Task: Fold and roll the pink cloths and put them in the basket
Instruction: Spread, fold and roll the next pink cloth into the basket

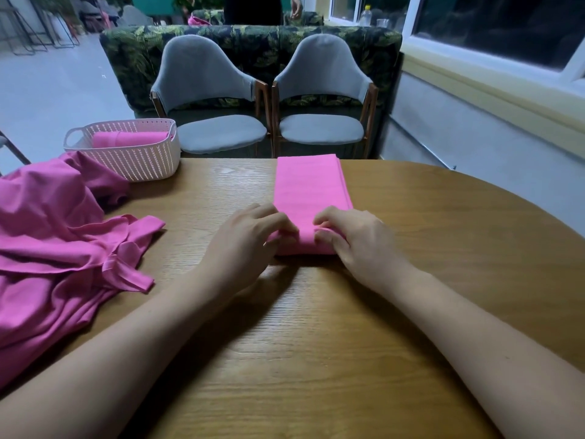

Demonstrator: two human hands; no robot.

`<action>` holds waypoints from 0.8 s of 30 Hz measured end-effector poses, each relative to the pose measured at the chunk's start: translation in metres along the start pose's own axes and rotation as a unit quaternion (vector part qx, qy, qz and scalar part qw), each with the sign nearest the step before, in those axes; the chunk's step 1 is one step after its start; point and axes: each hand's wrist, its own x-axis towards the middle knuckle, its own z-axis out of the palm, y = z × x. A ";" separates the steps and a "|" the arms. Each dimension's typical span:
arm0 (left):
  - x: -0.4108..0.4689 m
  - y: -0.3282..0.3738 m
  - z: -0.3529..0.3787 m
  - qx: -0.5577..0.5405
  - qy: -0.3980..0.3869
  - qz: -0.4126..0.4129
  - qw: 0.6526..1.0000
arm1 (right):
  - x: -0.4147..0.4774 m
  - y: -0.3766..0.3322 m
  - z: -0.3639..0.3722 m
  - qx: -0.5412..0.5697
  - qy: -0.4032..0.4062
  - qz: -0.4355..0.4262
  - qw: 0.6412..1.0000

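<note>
left hand [250, 239] and right hand [354, 239] pinch the folded pink cloth's [311, 191] near end on the worktop [411, 248]; basket [136, 160] far left

The cloth heap [47, 248] runs off the frame's left edge. The basket [139, 163] wall hides part of the rolled cloth [129, 139]. Fingers [280, 221] cover the near end of the folded cloth [311, 191]. The top edge crops a person [253, 9].

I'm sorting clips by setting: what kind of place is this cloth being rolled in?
Probably a café or lounge seating area, though it's a guess: a wooden table faces two matching grey chairs, a leaf-print booth sofa stands behind them, and more seating with a standing person shows beyond.
</note>
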 end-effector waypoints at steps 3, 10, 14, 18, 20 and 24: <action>0.004 -0.001 0.003 -0.013 -0.002 -0.027 1.000 | -0.002 -0.006 0.008 -0.107 0.011 -0.041 0.993; 0.004 -0.015 0.009 0.012 -0.030 -0.018 0.999 | -0.003 -0.009 0.006 -0.134 -0.014 -0.011 0.991; 0.004 -0.021 0.012 -0.012 -0.035 -0.035 0.999 | 0.001 -0.002 0.009 -0.118 -0.014 0.004 0.993; 0.005 -0.025 0.013 -0.062 -0.038 -0.051 0.996 | 0.004 0.004 0.007 -0.084 -0.024 0.018 0.996; 0.005 -0.026 0.013 -0.094 -0.034 -0.065 0.993 | 0.004 0.007 0.004 -0.072 -0.040 0.018 0.996; 0.006 -0.026 0.012 -0.123 -0.050 -0.090 0.987 | 0.000 0.007 -0.001 -0.048 -0.068 0.029 0.996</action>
